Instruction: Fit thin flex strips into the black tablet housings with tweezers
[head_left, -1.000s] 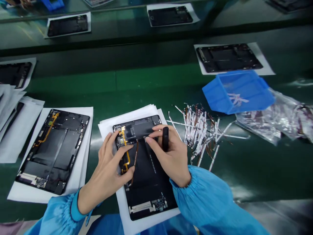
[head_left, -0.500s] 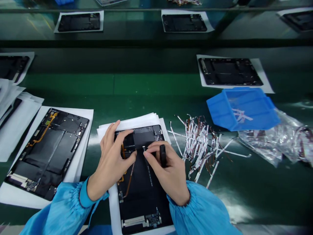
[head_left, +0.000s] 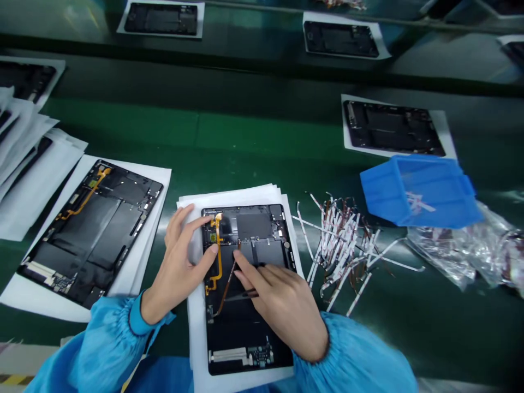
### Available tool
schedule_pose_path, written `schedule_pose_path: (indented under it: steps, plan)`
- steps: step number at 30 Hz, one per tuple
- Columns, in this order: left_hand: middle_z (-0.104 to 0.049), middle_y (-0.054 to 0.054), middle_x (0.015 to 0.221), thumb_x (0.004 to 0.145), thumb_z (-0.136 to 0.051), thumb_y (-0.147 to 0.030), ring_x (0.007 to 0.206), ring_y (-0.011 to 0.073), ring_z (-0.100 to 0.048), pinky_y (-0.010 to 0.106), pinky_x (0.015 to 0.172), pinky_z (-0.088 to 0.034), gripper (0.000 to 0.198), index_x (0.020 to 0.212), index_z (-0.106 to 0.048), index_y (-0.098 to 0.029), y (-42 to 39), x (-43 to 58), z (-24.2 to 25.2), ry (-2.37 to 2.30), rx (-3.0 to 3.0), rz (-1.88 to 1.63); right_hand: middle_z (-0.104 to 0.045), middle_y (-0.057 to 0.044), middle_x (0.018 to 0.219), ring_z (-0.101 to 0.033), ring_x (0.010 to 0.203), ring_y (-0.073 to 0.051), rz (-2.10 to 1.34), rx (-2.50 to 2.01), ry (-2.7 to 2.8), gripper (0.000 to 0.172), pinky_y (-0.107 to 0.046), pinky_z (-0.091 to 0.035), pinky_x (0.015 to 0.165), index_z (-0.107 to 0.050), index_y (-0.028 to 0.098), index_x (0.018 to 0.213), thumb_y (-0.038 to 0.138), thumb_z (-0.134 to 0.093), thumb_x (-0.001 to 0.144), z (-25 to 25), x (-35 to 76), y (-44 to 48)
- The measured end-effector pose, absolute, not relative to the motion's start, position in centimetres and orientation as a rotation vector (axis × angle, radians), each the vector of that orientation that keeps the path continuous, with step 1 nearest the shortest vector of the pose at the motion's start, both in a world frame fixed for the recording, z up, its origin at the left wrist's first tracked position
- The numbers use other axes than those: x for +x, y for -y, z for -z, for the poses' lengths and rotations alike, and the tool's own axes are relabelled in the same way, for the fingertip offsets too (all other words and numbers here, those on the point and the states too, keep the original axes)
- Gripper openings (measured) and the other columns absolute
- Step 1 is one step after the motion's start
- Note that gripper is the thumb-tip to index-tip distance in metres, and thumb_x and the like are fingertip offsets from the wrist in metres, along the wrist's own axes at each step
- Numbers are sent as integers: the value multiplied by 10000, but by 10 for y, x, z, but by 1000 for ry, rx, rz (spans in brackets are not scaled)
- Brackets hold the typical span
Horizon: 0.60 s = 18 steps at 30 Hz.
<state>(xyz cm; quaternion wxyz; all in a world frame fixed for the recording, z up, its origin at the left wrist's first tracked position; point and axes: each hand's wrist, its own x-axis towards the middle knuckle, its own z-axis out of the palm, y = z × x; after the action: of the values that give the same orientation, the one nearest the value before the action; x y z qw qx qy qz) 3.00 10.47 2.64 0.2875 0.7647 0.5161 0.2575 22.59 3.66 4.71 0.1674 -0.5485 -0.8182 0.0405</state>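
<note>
The left hand [head_left: 179, 267] lies spread, fingertips on the edge of a tablet's rear housing [head_left: 249, 341], apparently pinning it against its stack of white paper sheets [head_left: 229, 195]. The right hand [head_left: 278, 308] curls around a slim dark tool [head_left: 244, 295], fingertips beside a thin brown flex cable [head_left: 230, 278]; an orange flex cable [head_left: 219, 256] runs alongside. Loose flex strips [head_left: 339, 245] sit within reach on the green worktop [head_left: 254, 134], near a blue plastic bin [head_left: 421, 191].
</note>
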Motion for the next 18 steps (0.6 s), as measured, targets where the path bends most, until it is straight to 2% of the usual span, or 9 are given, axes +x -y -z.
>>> schedule_pose_path:
  steps: [7, 12, 15, 18]
  plan:
    - [-251, 89, 1573, 910, -623, -252, 1501, 309, -207, 568, 1201, -239, 475, 1351, -458, -309, -101, 32, -27, -1346, 1997, -667, -637, 14, 607, -638, 551, -169, -381, -1449, 2547, 377, -321, -476, 551, -665, 151, 1242, 364, -420, 1051, -61, 205, 21]
    - [-53, 103, 1641, 802, -714, -186, 1525, 398, -26, 657, 1177, -181, 685, 1402, -415, -322, -84, 30, -37, -1297, 2061, -532, -691, -6, 703, -665, 585, -151, -542, -1449, 2292, 337, -280, -507, 538, -713, 173, 1086, 321, -411, 1055, -68, 229, -5]
    - [34, 98, 1655, 794, -684, -121, 1523, 415, 48, 698, 1150, -191, 748, 1431, -367, -353, -71, 28, -45, -1262, 2056, -411, -712, -50, 895, -705, 770, -179, -581, -1638, 2074, 239, -295, -566, 668, -693, 183, 1105, 213, -478, 1007, -72, 253, -42]
    - [61, 82, 1659, 783, -655, -64, 1523, 411, 72, 711, 1144, -193, 779, 1435, -359, -372, -63, 27, -51, -1264, 2089, -356, -680, -83, 1029, -693, 919, -234, -544, -1834, 2013, 211, -375, -573, 792, -672, 183, 1130, 209, -593, 936, -69, 263, -72]
